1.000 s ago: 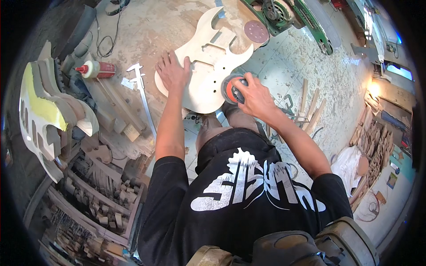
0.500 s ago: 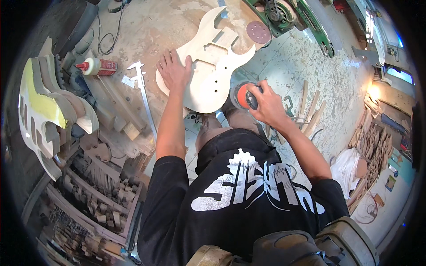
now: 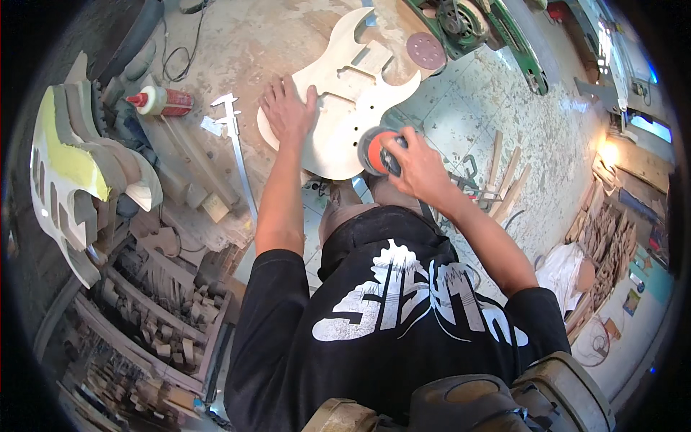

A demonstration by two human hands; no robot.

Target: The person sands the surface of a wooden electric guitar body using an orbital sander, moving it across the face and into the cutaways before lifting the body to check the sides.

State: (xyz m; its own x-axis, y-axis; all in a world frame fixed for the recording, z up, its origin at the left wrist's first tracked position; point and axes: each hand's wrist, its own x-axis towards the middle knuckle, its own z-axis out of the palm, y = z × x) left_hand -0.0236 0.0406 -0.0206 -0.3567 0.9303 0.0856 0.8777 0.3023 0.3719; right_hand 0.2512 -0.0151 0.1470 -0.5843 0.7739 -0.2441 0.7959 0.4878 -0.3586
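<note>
A pale wooden electric guitar body (image 3: pixel 335 129) lies on the workbench, with cut-out cavities and several drilled holes. My left hand (image 3: pixel 288 109) rests flat on its left side, fingers spread and holding nothing. Gripped in my right hand (image 3: pixel 419 167) is an orange and black orbital sander (image 3: pixel 373 152). The sander's round pad sits at the body's lower right edge, overlapping it in view; whether it presses on the wood I cannot tell. A round brown sanding disc (image 3: pixel 425 51) with holes lies just beyond the body's upper horn.
Left of the body are a caliper (image 3: pixel 234 137), a glue bottle (image 3: pixel 164 101) with red cap and wood strips (image 3: pixel 193 155). More guitar bodies (image 3: pixel 65 158) stand at far left. A green machine (image 3: pixel 468 32) occupies the back right. Wood offcuts (image 3: pixel 169 335) fill shelving at lower left.
My right hand has brought the sander leftward from beside the guitar body onto its lower right edge. My left hand stays flat on the wood. The whole view has shifted slightly.
</note>
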